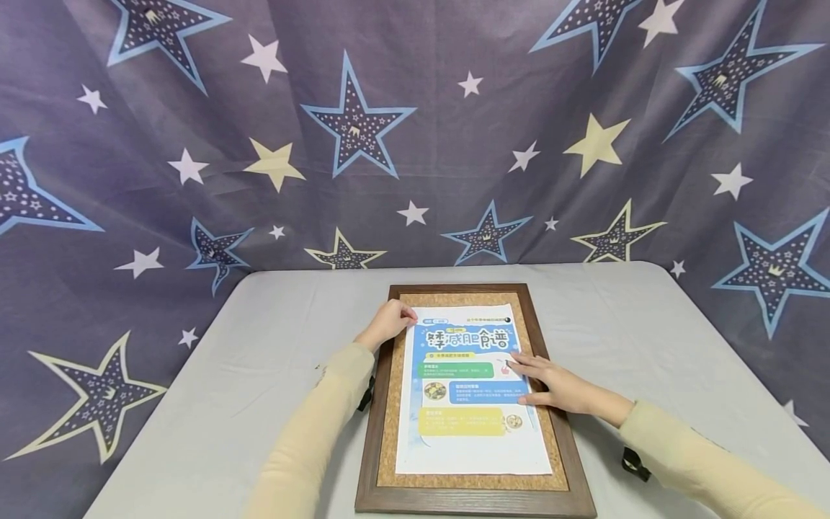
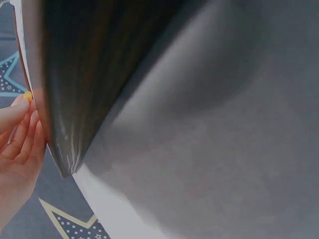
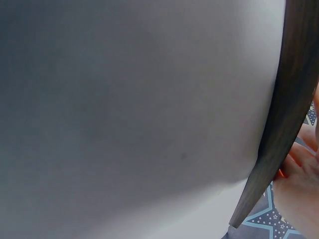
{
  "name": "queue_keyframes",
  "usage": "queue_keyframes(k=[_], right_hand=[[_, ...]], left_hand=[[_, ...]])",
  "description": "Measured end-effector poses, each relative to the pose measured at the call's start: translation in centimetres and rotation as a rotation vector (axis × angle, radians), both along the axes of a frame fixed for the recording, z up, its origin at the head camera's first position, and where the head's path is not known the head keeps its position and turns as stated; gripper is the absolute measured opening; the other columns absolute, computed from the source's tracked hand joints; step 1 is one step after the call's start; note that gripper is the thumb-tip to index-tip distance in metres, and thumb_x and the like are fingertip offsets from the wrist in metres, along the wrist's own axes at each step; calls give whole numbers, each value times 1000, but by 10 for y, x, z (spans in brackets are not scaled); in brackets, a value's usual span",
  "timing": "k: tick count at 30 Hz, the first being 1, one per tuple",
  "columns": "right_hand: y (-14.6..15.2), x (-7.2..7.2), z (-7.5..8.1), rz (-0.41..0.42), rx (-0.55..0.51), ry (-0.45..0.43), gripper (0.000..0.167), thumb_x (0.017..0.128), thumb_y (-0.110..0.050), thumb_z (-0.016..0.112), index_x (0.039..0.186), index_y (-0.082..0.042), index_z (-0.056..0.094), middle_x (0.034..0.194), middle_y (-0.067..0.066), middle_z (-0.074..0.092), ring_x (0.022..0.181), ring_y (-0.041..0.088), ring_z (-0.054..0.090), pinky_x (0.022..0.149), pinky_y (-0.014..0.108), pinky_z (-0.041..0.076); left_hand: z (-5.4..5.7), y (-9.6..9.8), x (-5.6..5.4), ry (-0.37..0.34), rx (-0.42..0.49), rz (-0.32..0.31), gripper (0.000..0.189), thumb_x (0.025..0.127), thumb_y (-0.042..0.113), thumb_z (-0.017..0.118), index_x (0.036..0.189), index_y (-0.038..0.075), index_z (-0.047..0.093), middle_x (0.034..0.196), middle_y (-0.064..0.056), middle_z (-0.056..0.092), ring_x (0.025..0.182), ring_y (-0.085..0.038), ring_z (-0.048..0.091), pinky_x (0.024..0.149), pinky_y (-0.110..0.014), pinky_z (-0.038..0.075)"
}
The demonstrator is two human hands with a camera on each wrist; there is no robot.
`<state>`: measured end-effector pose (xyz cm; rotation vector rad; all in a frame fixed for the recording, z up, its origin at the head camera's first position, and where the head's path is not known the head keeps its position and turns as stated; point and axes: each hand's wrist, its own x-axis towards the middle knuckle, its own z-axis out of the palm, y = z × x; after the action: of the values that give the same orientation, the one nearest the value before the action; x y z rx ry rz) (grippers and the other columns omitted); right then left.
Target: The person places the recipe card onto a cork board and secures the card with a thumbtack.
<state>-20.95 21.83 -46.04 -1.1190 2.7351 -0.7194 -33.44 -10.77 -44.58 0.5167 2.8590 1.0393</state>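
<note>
A printed poster point(image 1: 476, 458) with blue, green and yellow blocks lies on a wood-framed cork board point(image 1: 387, 450). At the poster's upper left corner, my left hand point(image 1: 387, 322) pinches a yellow push pin point(image 2: 28, 94) between thumb and finger, seen in the left wrist view. A small black pin point(image 1: 508, 319) sits at the poster's upper right corner. My right hand point(image 1: 551, 383) rests on the poster's right edge with its fingers extended across the paper. In the right wrist view the frame hides much of that hand.
The board stands on a table with a pale grey cloth point(image 1: 292, 310), close to its front edge. Behind and at both sides hangs a dark curtain point(image 1: 428, 144) with star patterns. Black straps point(image 1: 635, 463) show under the wrists.
</note>
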Motion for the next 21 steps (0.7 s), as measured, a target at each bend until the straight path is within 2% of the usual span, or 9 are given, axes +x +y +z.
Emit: queue_keyframes(k=[10, 14, 18, 20, 21], right_hand=[[0, -2, -2, 0, 4, -11, 65, 82, -34, 59, 130, 4, 38, 137, 26, 29, 124, 41, 27, 101, 52, 20], [1, -2, -2, 0, 4, -8, 65, 82, -33, 59, 130, 4, 38, 137, 25, 29, 124, 41, 27, 101, 52, 20], [1, -2, -2, -1, 6, -8, 65, 82, -34, 59, 130, 4, 38, 137, 25, 29, 124, 41, 27, 101, 51, 21], [1, -2, -2, -2, 5, -9, 65, 82, -34, 59, 130, 4, 38, 137, 25, 29, 125, 41, 27, 101, 52, 20], [1, -2, -3, -2, 5, -8, 65, 82, -34, 59, 130, 4, 38, 137, 25, 29, 125, 41, 27, 101, 52, 20]], left_hand=[[-4, 0, -7, -18, -11, 5, 7, 81, 5, 62, 77, 2, 67, 76, -6, 65, 70, -16, 58, 65, -26, 48], [-3, 1, -6, -6, -13, 4, 8, 81, 5, 62, 77, 0, 68, 76, -9, 65, 70, -19, 58, 62, -21, 45], [0, 2, -5, -37, -1, 13, 9, 81, 4, 61, 79, -2, 68, 80, -12, 65, 75, -22, 59, 64, -19, 44], [-4, 0, -9, -30, 0, -8, 9, 82, 5, 60, 81, 1, 68, 82, -11, 66, 78, -22, 59, 68, -22, 45], [-22, -5, -25, -13, 9, -36, 8, 82, 7, 62, 79, 4, 69, 80, -8, 66, 75, -19, 59, 68, -25, 46]])
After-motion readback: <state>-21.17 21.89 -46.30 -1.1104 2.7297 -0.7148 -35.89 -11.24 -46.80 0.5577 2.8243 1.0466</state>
